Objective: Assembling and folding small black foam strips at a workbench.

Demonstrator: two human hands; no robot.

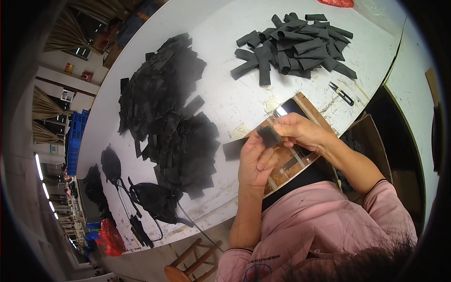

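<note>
Between my two hands is a small dark grey fabric piece [269,137], bent over at its top. The fingers of my left hand [256,162] pinch it from the left and below. My right hand [300,131] closes on its right side, and the two hands nearly touch. Both are above a wooden board [307,105] at the table's near edge. A dark object with a shiny end [281,112] lies on that board, partly covered by my right hand. Beside my left hand lies a flat dark fabric strip [232,149].
A large heap of flat black fabric pieces [164,89] covers the table's left. Rolled dark grey fabric tubes [305,44] are piled at the far right, with thread snips [341,93] nearer. Black bags with straps [155,199] lie at the left edge, above a wooden stool [181,272].
</note>
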